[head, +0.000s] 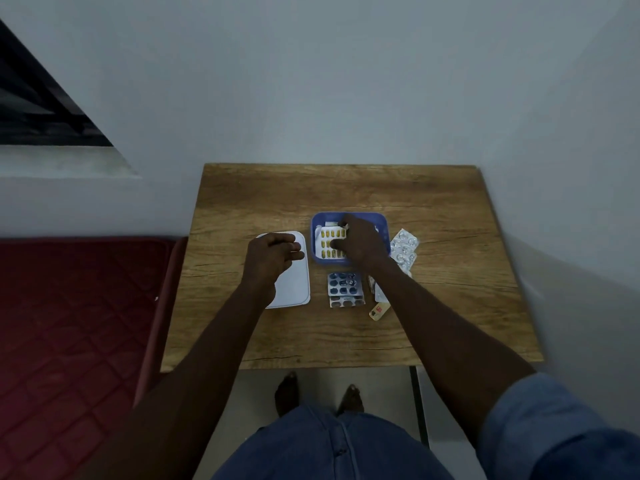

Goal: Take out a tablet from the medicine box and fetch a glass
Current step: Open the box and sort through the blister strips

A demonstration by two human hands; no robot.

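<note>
A blue medicine box (pixel 349 216) stands open on the wooden table (pixel 346 188). Inside it lies a blister strip of yellow tablets (pixel 329 242). My right hand (pixel 362 242) reaches into the box, its thumb and fingers closed on the edge of that yellow strip. The box's white lid (pixel 296 285) lies flat to the left. Above the lid hovers my left hand (pixel 273 259), fingers loosely curled with nothing in them. No glass is in view.
Several blister strips lie on the table: a dark blue one (pixel 343 284) in front of the box, a silver one (pixel 403 249) to its right, a small orange packet (pixel 378 310). A red mattress (pixel 76 323) borders the table's left side. A wall stands behind.
</note>
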